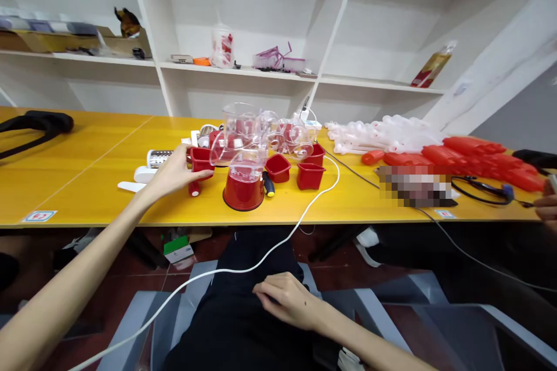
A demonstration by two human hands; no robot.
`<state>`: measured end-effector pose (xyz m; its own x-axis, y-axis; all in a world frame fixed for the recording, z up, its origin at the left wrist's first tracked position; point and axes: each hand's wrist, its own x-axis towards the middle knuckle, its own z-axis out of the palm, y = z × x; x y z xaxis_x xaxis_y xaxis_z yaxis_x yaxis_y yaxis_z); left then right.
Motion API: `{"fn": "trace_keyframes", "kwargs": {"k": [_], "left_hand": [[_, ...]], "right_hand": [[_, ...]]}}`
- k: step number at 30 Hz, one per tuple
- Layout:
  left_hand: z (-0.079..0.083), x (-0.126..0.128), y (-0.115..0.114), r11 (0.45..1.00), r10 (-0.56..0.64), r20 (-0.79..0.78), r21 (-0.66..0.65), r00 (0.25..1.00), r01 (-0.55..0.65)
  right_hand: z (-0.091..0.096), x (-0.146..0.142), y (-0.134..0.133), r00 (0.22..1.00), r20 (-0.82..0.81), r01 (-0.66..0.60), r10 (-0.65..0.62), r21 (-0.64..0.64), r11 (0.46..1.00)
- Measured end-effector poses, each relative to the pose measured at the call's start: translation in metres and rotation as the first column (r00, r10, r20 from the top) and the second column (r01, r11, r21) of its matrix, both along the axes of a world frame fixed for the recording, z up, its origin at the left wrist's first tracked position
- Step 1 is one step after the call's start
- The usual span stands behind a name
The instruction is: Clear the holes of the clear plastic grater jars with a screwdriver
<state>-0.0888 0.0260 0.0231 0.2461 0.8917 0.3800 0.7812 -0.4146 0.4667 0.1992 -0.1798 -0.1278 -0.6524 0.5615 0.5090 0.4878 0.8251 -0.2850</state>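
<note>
My left hand (pixel 177 173) is closed around a small red square-sided cup (pixel 202 160) at the table's left middle, thumb along its front. Just right of it stands a device with a round red base (pixel 243 190) and a clear plastic body (pixel 247 153), apparently a rotary grater. A screwdriver (pixel 268 185) with a dark and yellow handle lies beside the base. Further red cups (pixel 277 168) sit to its right. Near my left wrist are a perforated metal grating drum (pixel 158 158) and white plastic pieces (pixel 144 174). My right hand (pixel 287 302) rests on my lap, fingers loosely extended, holding nothing.
A white cable (pixel 256 264) runs from the table across my lap. Clear plastic parts (pixel 385 134) and red parts (pixel 472 157) are piled at the right. Another person's hand (pixel 547 202) shows at the right edge. White shelves (pixel 243 71) stand behind the yellow table (pixel 104 185).
</note>
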Motion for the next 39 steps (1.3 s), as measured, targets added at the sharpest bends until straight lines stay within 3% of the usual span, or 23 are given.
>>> {"fn": "trace_keyframes", "kwargs": {"k": [4, 11, 15, 18, 21, 24, 26, 30, 35, 39], "left_hand": [[-0.005, 0.004, 0.011, 0.998, -0.055, 0.037, -0.027, 0.998, 0.056], [-0.011, -0.001, 0.043, 0.985, -0.041, -0.275, 0.150, 0.961, 0.085], [-0.003, -0.007, 0.034, 0.980, -0.039, -0.265, 0.179, 0.963, 0.089], [0.009, -0.005, 0.010, 0.992, -0.055, -0.145, 0.107, 0.988, 0.071], [0.017, 0.009, -0.010, 0.987, -0.151, 0.129, 0.072, 0.980, 0.142], [0.018, 0.036, -0.015, 0.974, -0.227, 0.422, 0.120, 0.878, 0.194], [0.014, 0.057, -0.012, 0.972, -0.235, 0.534, 0.141, 0.812, 0.188], [0.005, 0.082, -0.007, 0.975, -0.220, 0.642, 0.175, 0.734, 0.139], [-0.003, 0.081, -0.017, 0.970, -0.235, 0.621, 0.197, 0.748, 0.142], [-0.003, 0.085, -0.029, 0.976, -0.208, 0.671, 0.195, 0.712, 0.101]], "right_hand": [[-0.003, 0.001, 0.004, 1.000, 0.026, -0.009, 0.011, -0.092, 0.996], [-0.007, 0.003, 0.002, 0.991, 0.093, -0.068, 0.091, -0.228, 0.971], [-0.009, 0.002, 0.002, 0.986, 0.120, -0.079, 0.116, -0.274, 0.959], [-0.011, 0.000, 0.001, 0.977, 0.142, -0.110, 0.158, -0.299, 0.948], [-0.011, -0.001, -0.002, 0.963, 0.176, -0.140, 0.203, -0.318, 0.938], [-0.006, -0.002, -0.003, 0.954, 0.210, -0.133, 0.213, -0.339, 0.931], [-0.001, -0.002, -0.003, 0.950, 0.219, -0.126, 0.224, -0.385, 0.914], [0.005, -0.002, -0.002, 0.934, 0.254, -0.113, 0.252, -0.457, 0.882], [0.001, -0.003, -0.002, 0.936, 0.255, -0.111, 0.241, -0.435, 0.894], [-0.001, -0.004, -0.004, 0.927, 0.261, -0.129, 0.270, -0.455, 0.881]]}}
